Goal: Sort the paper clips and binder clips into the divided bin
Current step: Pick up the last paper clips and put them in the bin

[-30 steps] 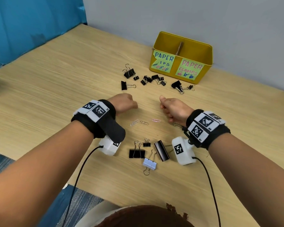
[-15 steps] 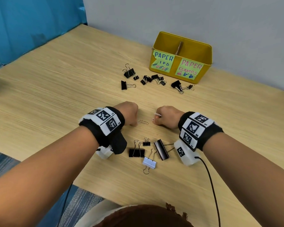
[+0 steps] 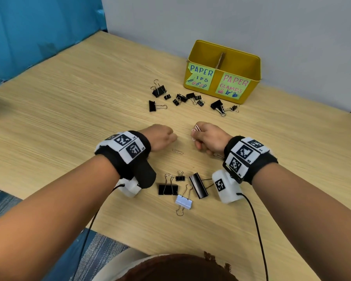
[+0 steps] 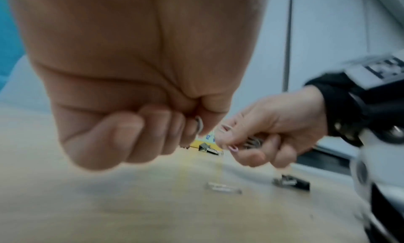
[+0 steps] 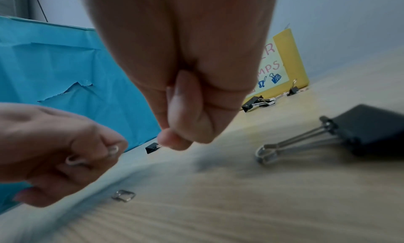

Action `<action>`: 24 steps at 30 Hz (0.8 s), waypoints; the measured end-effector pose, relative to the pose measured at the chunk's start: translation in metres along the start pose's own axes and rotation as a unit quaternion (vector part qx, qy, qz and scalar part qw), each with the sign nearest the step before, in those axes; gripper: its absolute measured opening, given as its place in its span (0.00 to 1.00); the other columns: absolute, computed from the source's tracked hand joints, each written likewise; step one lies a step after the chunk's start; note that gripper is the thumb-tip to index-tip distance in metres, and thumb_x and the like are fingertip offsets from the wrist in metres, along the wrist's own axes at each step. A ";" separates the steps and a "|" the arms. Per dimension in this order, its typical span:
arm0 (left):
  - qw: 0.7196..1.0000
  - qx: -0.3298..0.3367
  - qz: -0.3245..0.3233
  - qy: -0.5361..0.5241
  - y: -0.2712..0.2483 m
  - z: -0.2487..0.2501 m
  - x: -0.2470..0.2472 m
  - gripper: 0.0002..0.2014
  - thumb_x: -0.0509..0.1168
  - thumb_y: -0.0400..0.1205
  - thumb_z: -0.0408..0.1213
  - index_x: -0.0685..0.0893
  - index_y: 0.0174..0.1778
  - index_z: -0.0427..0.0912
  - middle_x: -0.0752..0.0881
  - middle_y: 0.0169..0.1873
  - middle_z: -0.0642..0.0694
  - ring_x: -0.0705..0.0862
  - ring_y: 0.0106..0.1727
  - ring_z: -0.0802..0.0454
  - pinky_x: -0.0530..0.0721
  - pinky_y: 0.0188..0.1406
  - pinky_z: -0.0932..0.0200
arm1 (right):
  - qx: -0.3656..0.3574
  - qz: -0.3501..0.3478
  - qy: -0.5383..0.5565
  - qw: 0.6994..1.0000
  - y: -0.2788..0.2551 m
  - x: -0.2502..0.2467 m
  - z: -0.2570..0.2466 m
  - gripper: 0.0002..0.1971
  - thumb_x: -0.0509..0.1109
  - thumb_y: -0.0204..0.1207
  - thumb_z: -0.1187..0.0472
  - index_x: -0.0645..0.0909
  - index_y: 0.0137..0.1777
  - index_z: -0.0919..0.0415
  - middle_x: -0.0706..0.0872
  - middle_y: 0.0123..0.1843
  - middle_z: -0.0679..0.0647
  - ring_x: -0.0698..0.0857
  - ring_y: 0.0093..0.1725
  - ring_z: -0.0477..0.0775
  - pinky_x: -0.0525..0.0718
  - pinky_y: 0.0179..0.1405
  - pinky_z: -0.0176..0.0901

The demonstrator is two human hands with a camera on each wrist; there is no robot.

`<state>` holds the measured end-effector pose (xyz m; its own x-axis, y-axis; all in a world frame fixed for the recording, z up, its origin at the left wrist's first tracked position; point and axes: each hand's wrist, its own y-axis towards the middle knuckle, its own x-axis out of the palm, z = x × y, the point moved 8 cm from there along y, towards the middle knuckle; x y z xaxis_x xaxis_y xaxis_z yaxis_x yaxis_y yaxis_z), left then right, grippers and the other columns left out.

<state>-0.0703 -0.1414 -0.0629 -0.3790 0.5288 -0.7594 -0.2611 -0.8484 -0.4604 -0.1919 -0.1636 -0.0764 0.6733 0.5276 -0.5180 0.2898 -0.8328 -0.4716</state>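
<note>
One paper clip (image 3: 177,151) lies flat on the surface (image 3: 69,110), between the two hands and a little toward the near edge from both. Its long axis runs roughly left to right, slightly angled. The left hand (image 3: 163,137) and the right hand (image 3: 210,136) stand about equally near it, so either could drop onto it.

The left hand is curled, and a silver clip (image 5: 113,150) shows pinched among its fingers. The right hand grips several held clips (image 3: 196,129), their loops sticking out past the thumb.

The yellow divided bin (image 3: 251,63) stands toward the far edge, right of centre, against the wall; its paper-clip compartment is the left one. Between the hands and the bin lies a far scatter of black binder clips (image 3: 182,97), with bare surface to its left. I judge a carry to the bin must pass over that scatter. Near binder clips (image 3: 167,188) lie at the near edge between the wrists.
</note>
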 end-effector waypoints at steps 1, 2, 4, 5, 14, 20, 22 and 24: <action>0.999 0.000 0.017 -0.042 0.002 -0.002 -0.006 0.13 0.50 0.87 0.37 0.72 0.40 0.35 0.74 0.34 0.42 0.73 0.37 0.47 0.69 0.36 0.58 | 0.002 0.002 0.011 1.000 0.000 0.000 0.001 0.12 0.55 0.83 0.59 0.69 0.36 0.56 0.76 0.25 0.54 0.67 0.18 0.52 0.64 0.17 0.35; 0.996 -0.002 0.025 -0.085 0.004 -0.004 -0.008 0.13 0.51 0.86 0.35 0.71 0.36 0.36 0.72 0.30 0.44 0.71 0.30 0.48 0.68 0.29 0.59 | 0.004 0.002 0.019 1.000 0.001 0.000 0.002 0.12 0.55 0.83 0.59 0.69 0.36 0.55 0.76 0.25 0.54 0.67 0.17 0.52 0.63 0.17 0.35; 0.989 -0.007 0.025 -0.146 0.007 -0.007 -0.010 0.15 0.52 0.84 0.31 0.68 0.29 0.40 0.69 0.24 0.45 0.67 0.23 0.49 0.64 0.21 0.62 | 0.006 0.002 0.021 1.000 0.001 0.000 0.004 0.13 0.55 0.83 0.60 0.70 0.36 0.56 0.75 0.24 0.54 0.66 0.17 0.52 0.63 0.17 0.36; 0.987 -0.008 0.022 -0.161 0.009 -0.007 -0.010 0.16 0.52 0.83 0.30 0.67 0.28 0.41 0.68 0.23 0.45 0.66 0.22 0.50 0.64 0.20 0.63 | 0.007 0.002 0.022 1.000 0.001 0.000 0.005 0.12 0.55 0.83 0.60 0.70 0.36 0.56 0.75 0.24 0.54 0.66 0.17 0.52 0.63 0.17 0.36; 0.981 -0.013 0.046 -0.190 0.016 -0.009 -0.014 0.18 0.54 0.84 0.35 0.67 0.26 0.43 0.69 0.20 0.45 0.64 0.12 0.56 0.61 0.11 0.72 | 0.012 -0.007 0.046 0.999 0.001 0.001 0.007 0.12 0.55 0.83 0.59 0.70 0.36 0.55 0.74 0.24 0.54 0.65 0.18 0.52 0.61 0.18 0.36; 0.990 0.011 -0.005 -0.141 0.012 -0.001 -0.006 0.12 0.55 0.85 0.33 0.82 0.54 0.36 0.82 0.30 0.48 0.77 0.24 0.55 0.76 0.20 0.69 | 0.020 -0.006 0.049 0.999 0.003 0.000 0.011 0.12 0.56 0.83 0.59 0.71 0.36 0.55 0.74 0.24 0.54 0.65 0.19 0.52 0.62 0.20 0.38; 0.997 0.033 0.003 -0.072 0.012 0.004 -0.006 0.13 0.59 0.84 0.38 0.85 0.57 0.38 0.86 0.43 0.47 0.82 0.44 0.52 0.77 0.42 0.69 | 0.020 -0.004 0.050 0.999 0.004 -0.002 0.012 0.13 0.56 0.83 0.59 0.71 0.35 0.55 0.74 0.23 0.53 0.65 0.18 0.52 0.62 0.19 0.38; 0.999 0.034 -0.007 -0.019 0.012 0.006 -0.001 0.13 0.66 0.80 0.43 0.85 0.57 0.40 0.82 0.43 0.51 0.78 0.52 0.52 0.72 0.49 0.63 | 0.025 -0.007 0.061 0.998 0.005 -0.005 0.013 0.13 0.57 0.82 0.60 0.73 0.34 0.56 0.74 0.23 0.54 0.65 0.16 0.51 0.62 0.18 0.36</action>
<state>-0.0785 -0.1516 -0.0645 -0.4080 0.5420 -0.7347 -0.3265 -0.8381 -0.4370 -0.2028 -0.1677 -0.0857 0.7485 0.5123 -0.4210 0.2677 -0.8144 -0.5149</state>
